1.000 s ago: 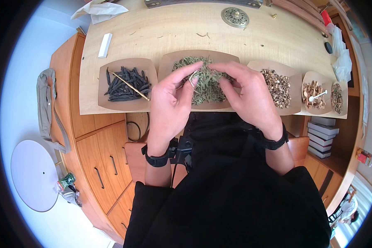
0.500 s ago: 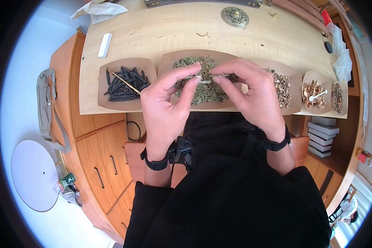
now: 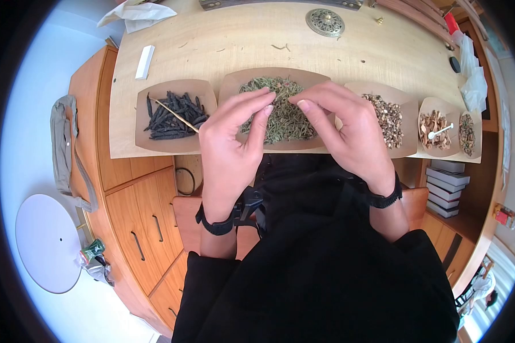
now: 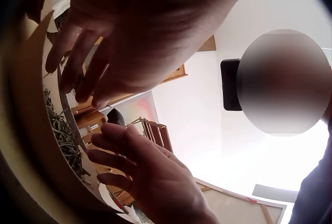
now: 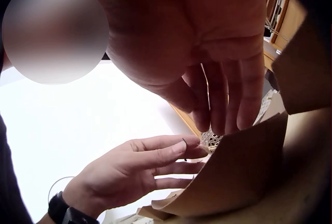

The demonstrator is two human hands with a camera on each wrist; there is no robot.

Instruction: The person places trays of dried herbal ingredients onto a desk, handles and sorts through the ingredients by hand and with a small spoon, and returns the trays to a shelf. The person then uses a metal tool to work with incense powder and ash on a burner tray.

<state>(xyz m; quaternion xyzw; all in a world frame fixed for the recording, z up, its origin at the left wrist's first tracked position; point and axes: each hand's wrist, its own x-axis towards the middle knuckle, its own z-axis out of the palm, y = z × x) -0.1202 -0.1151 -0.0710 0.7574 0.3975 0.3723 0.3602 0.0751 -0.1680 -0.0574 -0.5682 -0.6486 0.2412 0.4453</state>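
Observation:
In the head view a brown paper tray (image 3: 230, 90) holds a heap of dried green herb (image 3: 287, 123). Above the heap's left side is my left hand (image 3: 229, 151), its fingers gently bent and the thumb close to the index finger. My right hand (image 3: 356, 137) hovers opposite, fingers loosely bent, with a gap between the two hands. The right wrist view shows a thin dark strand (image 5: 184, 150) at the left thumb's tip, and the left hand (image 5: 132, 169) with fairly straight fingers. No grip on anything shows in the right hand (image 4: 155, 180) in the left wrist view.
A tray of dark sticks (image 3: 180, 117) with a thin golden rod (image 3: 177, 114) lies left. Right of the herb are trays of brown pieces (image 3: 386, 123), shavings (image 3: 432, 127) with a white spoon (image 3: 440, 132), and mixed bits (image 3: 467, 136). Farther back lies a round metal lid (image 3: 325, 23).
About half a second ago, both hands held a pale bit and herb stems between the fingertips. Those have left the fingertips, and the gap between the hands is slightly wider.

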